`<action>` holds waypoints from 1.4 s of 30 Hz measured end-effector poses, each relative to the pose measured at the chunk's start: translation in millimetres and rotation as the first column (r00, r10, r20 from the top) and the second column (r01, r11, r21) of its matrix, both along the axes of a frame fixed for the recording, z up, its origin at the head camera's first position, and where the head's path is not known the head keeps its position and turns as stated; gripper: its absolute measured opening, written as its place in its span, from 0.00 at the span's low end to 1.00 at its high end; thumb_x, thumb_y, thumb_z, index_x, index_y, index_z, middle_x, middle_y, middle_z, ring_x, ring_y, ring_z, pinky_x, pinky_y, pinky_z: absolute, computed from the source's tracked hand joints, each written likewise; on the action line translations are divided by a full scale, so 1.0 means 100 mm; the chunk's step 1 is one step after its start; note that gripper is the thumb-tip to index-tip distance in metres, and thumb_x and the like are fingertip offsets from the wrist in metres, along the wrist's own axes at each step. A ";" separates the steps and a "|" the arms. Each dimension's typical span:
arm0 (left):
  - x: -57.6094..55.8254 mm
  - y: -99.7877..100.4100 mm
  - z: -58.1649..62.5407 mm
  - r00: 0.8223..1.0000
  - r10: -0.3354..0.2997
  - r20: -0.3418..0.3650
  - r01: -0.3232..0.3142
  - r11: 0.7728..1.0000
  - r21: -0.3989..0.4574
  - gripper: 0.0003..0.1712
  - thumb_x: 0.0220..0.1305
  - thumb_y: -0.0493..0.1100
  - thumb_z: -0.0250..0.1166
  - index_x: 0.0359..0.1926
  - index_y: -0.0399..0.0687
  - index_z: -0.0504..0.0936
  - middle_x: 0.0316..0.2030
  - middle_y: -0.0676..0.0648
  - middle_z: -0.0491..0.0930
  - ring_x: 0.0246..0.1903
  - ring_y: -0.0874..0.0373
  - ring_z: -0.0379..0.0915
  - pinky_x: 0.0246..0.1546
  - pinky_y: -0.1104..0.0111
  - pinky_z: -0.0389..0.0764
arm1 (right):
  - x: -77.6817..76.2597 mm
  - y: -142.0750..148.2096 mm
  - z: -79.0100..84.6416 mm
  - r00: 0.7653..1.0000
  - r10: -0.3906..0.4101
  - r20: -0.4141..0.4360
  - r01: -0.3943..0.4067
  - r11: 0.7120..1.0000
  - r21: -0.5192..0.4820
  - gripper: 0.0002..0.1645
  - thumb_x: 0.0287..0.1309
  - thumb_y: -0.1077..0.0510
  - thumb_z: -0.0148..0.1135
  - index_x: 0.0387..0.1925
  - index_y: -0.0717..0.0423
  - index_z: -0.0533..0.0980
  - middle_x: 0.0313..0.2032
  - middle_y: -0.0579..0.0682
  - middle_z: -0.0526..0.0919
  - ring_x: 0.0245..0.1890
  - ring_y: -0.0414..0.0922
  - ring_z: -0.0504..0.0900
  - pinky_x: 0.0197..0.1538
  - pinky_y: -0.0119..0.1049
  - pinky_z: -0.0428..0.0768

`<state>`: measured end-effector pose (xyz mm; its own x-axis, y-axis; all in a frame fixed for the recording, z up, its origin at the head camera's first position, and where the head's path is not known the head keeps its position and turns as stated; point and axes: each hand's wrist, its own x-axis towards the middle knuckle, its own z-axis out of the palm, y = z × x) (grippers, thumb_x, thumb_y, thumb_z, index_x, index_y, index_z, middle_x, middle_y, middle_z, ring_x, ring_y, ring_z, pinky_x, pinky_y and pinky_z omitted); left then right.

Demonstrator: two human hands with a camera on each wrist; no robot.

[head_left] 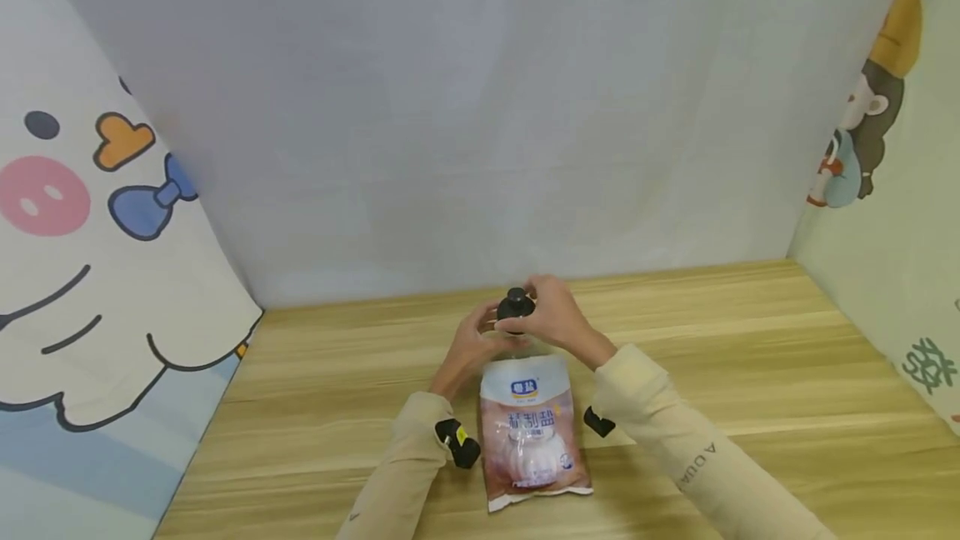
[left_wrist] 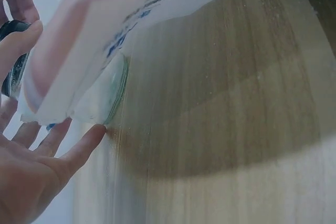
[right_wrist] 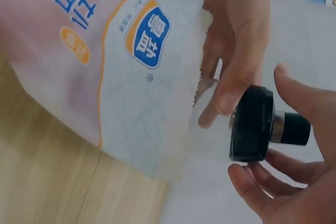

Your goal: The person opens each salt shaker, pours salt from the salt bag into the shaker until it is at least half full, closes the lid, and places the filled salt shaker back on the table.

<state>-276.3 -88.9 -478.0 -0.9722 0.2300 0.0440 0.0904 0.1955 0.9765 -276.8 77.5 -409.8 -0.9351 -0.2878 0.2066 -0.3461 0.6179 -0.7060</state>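
Observation:
A black lid with a knob (head_left: 516,305) sits at the top of a clear glass jar (left_wrist: 114,90), behind the salt bag. My right hand (head_left: 555,312) holds the lid by its rim, thumb on one side and fingers on the other, as the right wrist view shows. Around the jar, just below the lid, my left hand (head_left: 477,342) grips the glass. The salt bag (head_left: 527,432), pink and white with blue print, is between my forearms and hides much of the jar.
Wood-grain table (head_left: 337,373) lies under everything. A pale grey curtain (head_left: 480,123) hangs along its back edge, with cartoon-printed panels on the left (head_left: 97,290) and right (head_left: 885,273). Black wrist devices (head_left: 459,443) stick out from both sleeves beside the bag.

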 end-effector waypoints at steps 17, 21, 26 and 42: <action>0.01 0.02 -0.01 0.999 0.000 -0.039 -0.001 1.000 -0.024 0.36 0.47 0.45 0.75 0.59 0.53 0.73 0.54 0.45 0.76 0.52 0.47 0.71 0.52 0.52 0.77 | -0.08 0.06 0.05 0.988 0.150 0.035 -0.151 0.988 0.018 0.22 0.37 0.65 0.73 0.38 0.66 0.76 0.36 0.57 0.80 0.37 0.50 0.78 0.40 0.41 0.82; 0.01 0.03 0.00 0.999 0.002 -0.034 -0.003 1.000 -0.022 0.36 0.47 0.46 0.75 0.59 0.54 0.73 0.54 0.46 0.76 0.53 0.47 0.71 0.52 0.53 0.77 | -0.07 0.04 0.04 0.993 0.118 0.027 -0.118 0.993 0.025 0.27 0.39 0.62 0.74 0.44 0.68 0.75 0.40 0.59 0.79 0.41 0.52 0.78 0.44 0.43 0.82; 0.02 0.02 0.02 0.999 0.013 -0.032 -0.014 1.000 -0.024 0.36 0.47 0.47 0.76 0.59 0.57 0.73 0.55 0.48 0.76 0.53 0.48 0.71 0.53 0.54 0.77 | -0.01 -0.03 0.02 1.000 -0.023 -0.008 0.023 0.998 0.052 0.36 0.41 0.48 0.76 0.47 0.67 0.73 0.46 0.62 0.76 0.44 0.55 0.75 0.44 0.45 0.81; 0.03 0.00 -0.01 1.000 0.014 -0.013 -0.014 0.999 -0.035 0.37 0.45 0.50 0.76 0.59 0.61 0.73 0.55 0.48 0.75 0.53 0.49 0.70 0.52 0.53 0.76 | -0.04 -0.03 0.03 0.997 0.074 0.011 -0.074 0.997 0.023 0.23 0.39 0.63 0.70 0.41 0.66 0.75 0.35 0.56 0.79 0.33 0.49 0.76 0.32 0.36 0.80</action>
<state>-273.8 -88.8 -478.7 -0.9747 0.2180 0.0487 0.1001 0.2313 0.9677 -281.0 74.7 -406.3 -0.9132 -0.3607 0.1895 -0.3842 0.6073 -0.6954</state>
